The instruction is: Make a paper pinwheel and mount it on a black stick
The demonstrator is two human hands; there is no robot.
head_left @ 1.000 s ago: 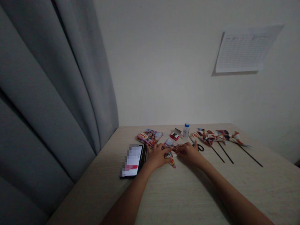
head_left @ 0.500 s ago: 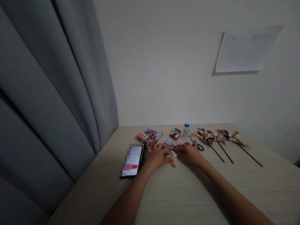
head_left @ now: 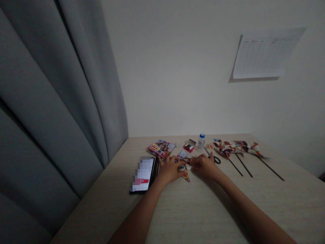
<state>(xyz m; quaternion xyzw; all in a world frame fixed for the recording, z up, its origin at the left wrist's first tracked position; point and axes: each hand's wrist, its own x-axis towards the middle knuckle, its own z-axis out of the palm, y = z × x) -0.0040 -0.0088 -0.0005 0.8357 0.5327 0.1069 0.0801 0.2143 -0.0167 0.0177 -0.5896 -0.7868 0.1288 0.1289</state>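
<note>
Two bare hands, the left hand (head_left: 172,169) and the right hand (head_left: 206,166), flank one glossy, multicoloured piece of printed paper (head_left: 188,160) on the pale wood-grain tabletop (head_left: 177,217). The paper lies directly between them; its visible long axis runs from the far side toward the person, so each hand meets it across that axis.

Left hand: palm down, half open, fingers spread and bent, fingertips on the paper's left part. Whether it pinches or only presses, I cannot tell from where I stand. Right hand: fingertips drawn together and apparently closed on the right edge (the contact itself is partly hidden), little finger raised.

Neither hand is clearly nearer the paper's middle; both touch it. The pointed near flap, angled slightly rightward, emerges beside the left thumb and is therefore closer to the left hand.

Adjacent items: a black-cased phone (head_left: 147,173) left of the left hand; scissors with black looped handles (head_left: 219,162) just beyond the right hand.
</note>
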